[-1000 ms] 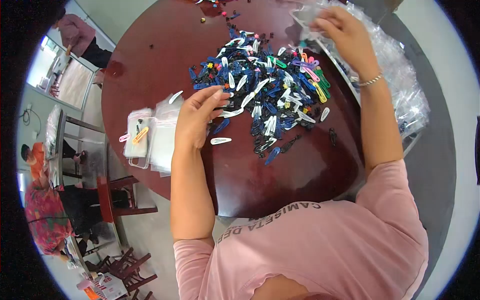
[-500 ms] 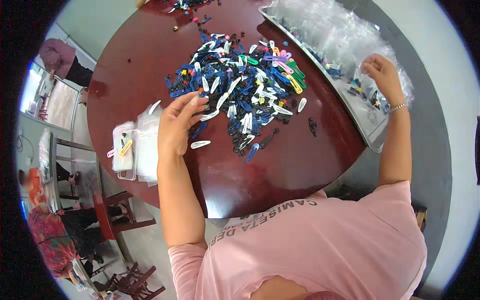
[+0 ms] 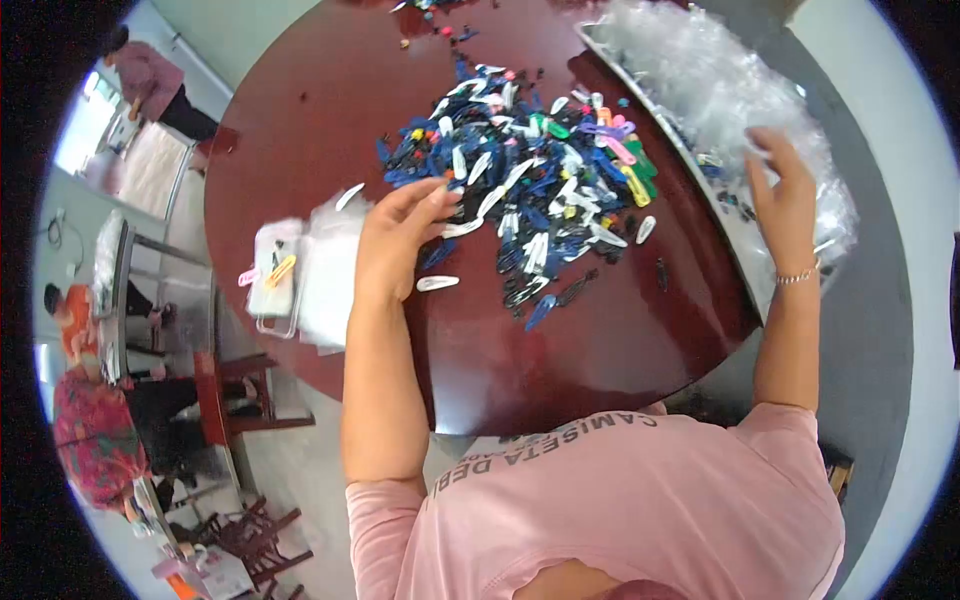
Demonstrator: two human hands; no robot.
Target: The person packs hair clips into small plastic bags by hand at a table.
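Observation:
My left hand (image 3: 395,238) is at the left edge of a big pile of hair clips (image 3: 510,170), thumb and fingers pressed together; anything between them is too small to make out. The pile mixes white, navy and black clips, with green, purple, pink and yellow ones at its right side. Above a metal tray (image 3: 737,250) on the right, my right hand (image 3: 785,200) has its fingers apart and holds nothing. Clear plastic bags (image 3: 690,60) are heaped in the tray, some with clips inside.
Flat clear bags (image 3: 325,275) lie left of my left hand, beside a clear case (image 3: 272,300) with an orange clip (image 3: 281,271) and a pink clip (image 3: 248,276). More clips lie at the far table edge. Several people, stools and another table (image 3: 155,170) are on the left.
My right hand has let go of a clear bag and moved from the tray's far part back toward me. My left hand stays by the pile. The camera view swung and came back.

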